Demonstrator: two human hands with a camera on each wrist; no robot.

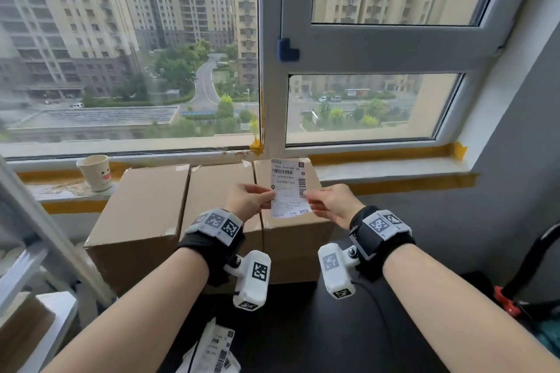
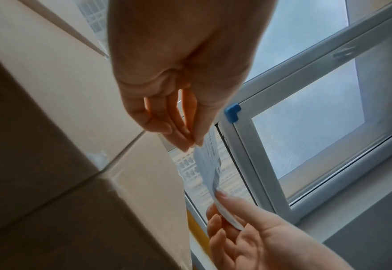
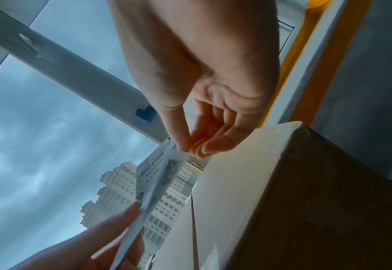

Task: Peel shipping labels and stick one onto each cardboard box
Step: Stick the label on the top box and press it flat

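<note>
A white shipping label (image 1: 289, 188) with barcodes hangs in the air above the rightmost of three cardboard boxes. My left hand (image 1: 251, 198) pinches its left edge and my right hand (image 1: 330, 201) pinches its right edge. The right box (image 1: 295, 239), the middle box (image 1: 219, 188) and the left box (image 1: 145, 209) stand side by side under the window sill. The left wrist view shows the label (image 2: 210, 164) edge-on, held between my left fingertips (image 2: 190, 142) and my right hand (image 2: 248, 233). In the right wrist view the label (image 3: 158, 175) is clear of the box top (image 3: 236, 182).
A paper cup (image 1: 96, 172) stands on the sill at the left. More labels on backing paper (image 1: 216, 348) lie on my lap at the bottom. A white metal frame (image 1: 45, 236) slants at the left. Dark gear with a red part (image 1: 509, 303) sits at the right.
</note>
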